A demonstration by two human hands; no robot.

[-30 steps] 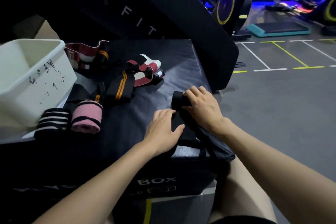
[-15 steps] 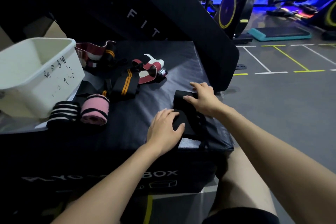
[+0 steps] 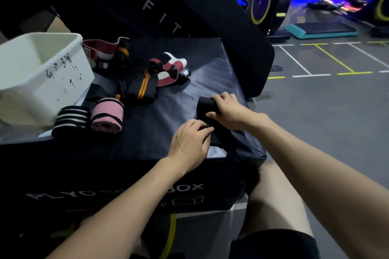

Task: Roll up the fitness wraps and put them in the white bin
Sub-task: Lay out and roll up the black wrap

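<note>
black wrap [image 3: 205,105]: part-rolled, near box [image 3: 147,132] right front corner | right hand [image 3: 229,111] grips roll | left hand [image 3: 189,143] fingers curled, pinching tail | bare box top between wrap and white bin [image 3: 42,82]

Dim foreground, blue background glow, wide-angle edge distortion

The bin [image 3: 42,78] was white with black handwriting on its side. The box [image 3: 117,174] was black with pale lettering on its front. The wrap [image 3: 205,106] under the hands was plain black. One rolled wrap [image 3: 70,121] was black with cream stripes; the roll [image 3: 107,116] beside it was pink with black edging. A loose wrap [image 3: 143,86] was black with two orange stripes. Another [image 3: 170,69] was dark red and white. The floor [image 3: 315,111] was grey with white and yellow lines.
</note>
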